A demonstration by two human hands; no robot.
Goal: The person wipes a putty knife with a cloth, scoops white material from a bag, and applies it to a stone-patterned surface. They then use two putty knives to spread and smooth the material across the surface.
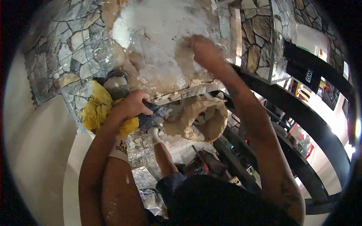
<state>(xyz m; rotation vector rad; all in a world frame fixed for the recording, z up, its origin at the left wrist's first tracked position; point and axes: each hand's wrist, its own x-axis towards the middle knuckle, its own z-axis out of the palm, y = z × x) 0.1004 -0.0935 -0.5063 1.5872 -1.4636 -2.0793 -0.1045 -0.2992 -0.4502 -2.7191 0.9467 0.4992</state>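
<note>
My right hand (203, 49) is closed and blurred by motion over a surface coated in white plaster (158, 41). A tan blur beside its fingers hides what it holds, if anything. Lower down, near the front edge of that surface, the fingers of my left hand (134, 104) are wrapped on a dark flat piece with white smears (156, 112). A crumpled yellow cloth or bag (96, 107) lies beside my left wrist. Just behind it sits a greyish rounded container (116, 86), partly hidden.
An open brown paper bag (188, 122) stands below the plastered edge. Stone-patterned covering (81, 52) flanks the left, with more stone pattern (260, 34) at right. Dark curved bars (301, 105) run along the right, with cluttered shelves beyond. Pale wall (41, 143) is at left.
</note>
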